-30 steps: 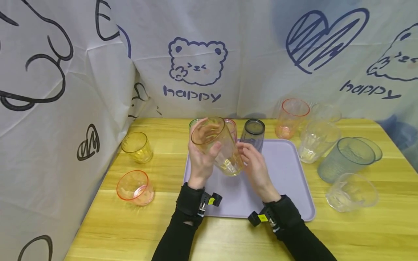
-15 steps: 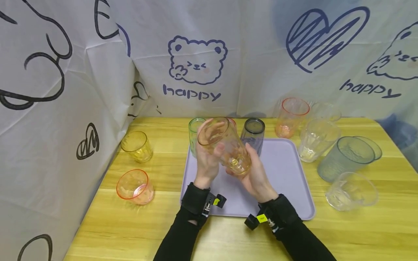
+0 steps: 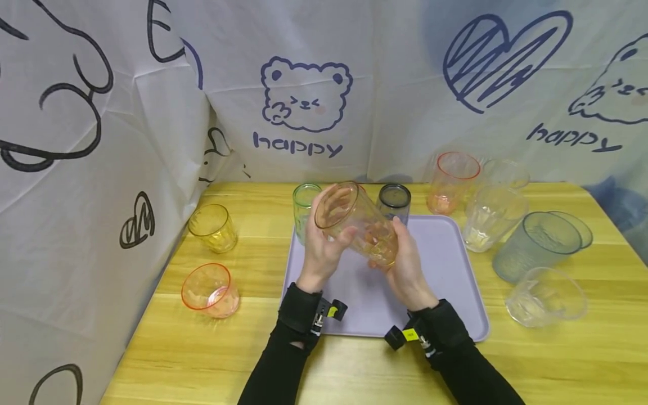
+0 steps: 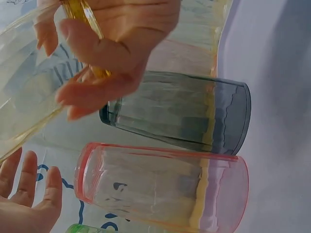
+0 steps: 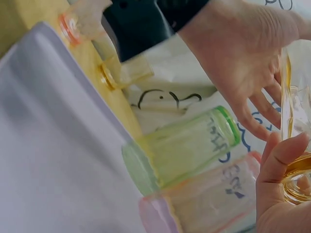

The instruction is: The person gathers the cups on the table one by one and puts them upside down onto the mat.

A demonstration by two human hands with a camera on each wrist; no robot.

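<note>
Both hands hold a tilted amber drinking glass (image 3: 374, 228) above the lavender tray (image 3: 445, 287). My left hand (image 3: 320, 250) supports it near the rim, thumb across the near side; its fingers are partly hidden behind the glass. Around the base, my right hand (image 3: 407, 270) curls its thumb and fingers, seen closely in the left wrist view. Upside down along the tray's far side stand a green glass (image 3: 305, 202), a pink-red glass (image 4: 160, 187) and a dark grey glass (image 3: 395, 198). In the head view the pink-red one is mostly hidden behind the amber glass.
On the wooden table's left are a short yellow glass (image 3: 212, 229) and a red-rimmed glass (image 3: 210, 289). To the right stand a tall red-rimmed glass (image 3: 452, 183), clear glasses (image 3: 493, 216), blue-grey glasses (image 3: 536, 247) and a short clear glass (image 3: 544, 298). Printed cloth (image 3: 405, 112) hangs behind.
The amber glass has shifted right and tipped further over, its base swinging right. My right hand has gone from fingertips at its side to a grip round the base.
</note>
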